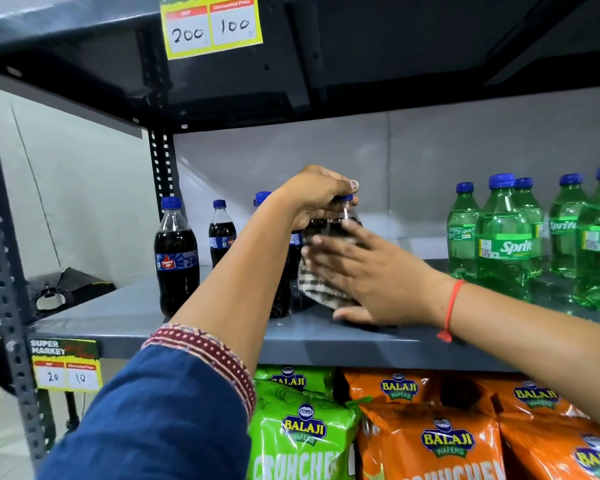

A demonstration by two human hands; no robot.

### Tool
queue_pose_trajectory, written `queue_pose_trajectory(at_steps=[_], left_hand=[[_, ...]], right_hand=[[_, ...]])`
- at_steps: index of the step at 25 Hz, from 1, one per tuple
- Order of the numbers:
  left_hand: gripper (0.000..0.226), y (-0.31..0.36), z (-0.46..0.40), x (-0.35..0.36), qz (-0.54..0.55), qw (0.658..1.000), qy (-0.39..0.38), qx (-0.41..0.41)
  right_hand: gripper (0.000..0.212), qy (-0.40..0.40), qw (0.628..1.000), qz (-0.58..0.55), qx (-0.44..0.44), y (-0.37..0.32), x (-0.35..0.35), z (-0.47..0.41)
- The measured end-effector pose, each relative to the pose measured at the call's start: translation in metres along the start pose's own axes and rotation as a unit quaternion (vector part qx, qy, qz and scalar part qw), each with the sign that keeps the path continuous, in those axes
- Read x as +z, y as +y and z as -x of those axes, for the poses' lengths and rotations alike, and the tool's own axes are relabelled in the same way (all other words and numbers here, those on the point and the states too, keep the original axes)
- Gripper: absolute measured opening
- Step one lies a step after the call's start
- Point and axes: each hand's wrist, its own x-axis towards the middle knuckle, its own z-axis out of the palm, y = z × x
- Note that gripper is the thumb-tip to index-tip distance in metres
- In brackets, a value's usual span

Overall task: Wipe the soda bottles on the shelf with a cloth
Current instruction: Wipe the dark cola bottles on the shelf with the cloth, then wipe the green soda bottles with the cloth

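While my right hand (371, 271) lies spread flat, pressing the striped cloth (314, 284) against the side of the dark cola bottle (343, 223), my left hand (312, 197) closes around its neck from above. This bottle stands upright on the grey shelf (125, 317), directly between both hands. More cola bottles (177, 254) wait left; I think the green bottles (504, 237) right are untouched. Behind is a pale wall (274, 161).

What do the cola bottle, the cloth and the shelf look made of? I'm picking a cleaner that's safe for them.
Cola bottle: seemingly clear glossy plastic; dark liquid shows through, highlights on the neck, blue screw cap.
Cloth: soft woven fabric, matte, with dark and pale stripes; it bunches under the right hand.
Shelf: probably painted metal, smooth grey, on perforated uprights.
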Motion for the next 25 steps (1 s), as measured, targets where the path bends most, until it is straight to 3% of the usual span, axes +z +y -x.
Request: queue_pose_trajectory(at_steps=[7, 10, 12, 14, 16, 18, 20, 22, 25], left_hand=[[0.008, -0.002, -0.007, 0.000, -0.006, 1.000, -0.003, -0.001], [0.009, -0.001, -0.005, 0.000, -0.005, 1.000, -0.001, -0.010], [0.012, 0.002, 0.001, 0.001, -0.065, 0.998, 0.006, 0.006], [0.018, 0.012, 0.008, 0.006, -0.192, 0.971, 0.089, 0.114], [0.042, 0.031, 0.014, 0.029, -0.227, 0.916, 0.196, 0.267], [0.054, 0.051, 0.014, 0.066, -0.186, 0.908, 0.163, 0.338], [0.055, 0.062, 0.009, 0.108, -0.119, 0.940, 0.061, 0.313], [0.049, 0.059, -0.007, 0.137, -0.057, 0.974, -0.020, 0.219], [0.040, 0.042, -0.032, 0.162, -0.016, 0.994, -0.061, 0.090]], right_hand=[[0.043, 0.085, 0.987, -0.124, -0.059, -0.007, 0.001, 0.018], [0.035, 0.092, 0.964, -0.247, -0.020, -0.006, -0.007, 0.036], [0.034, 0.084, 0.956, -0.282, 0.015, 0.001, -0.018, 0.054], [0.037, 0.098, 0.961, -0.254, 0.042, 0.011, -0.031, 0.078], [0.036, 0.121, 0.967, -0.212, 0.078, 0.021, -0.041, 0.104], [0.032, 0.139, 0.971, -0.162, 0.104, 0.031, -0.042, 0.124], [0.033, 0.140, 0.976, -0.118, 0.121, 0.041, -0.038, 0.139], [0.033, 0.136, 0.979, -0.094, 0.115, 0.050, -0.034, 0.149], [0.036, 0.098, 0.987, -0.071, 0.105, 0.055, -0.013, 0.162]])
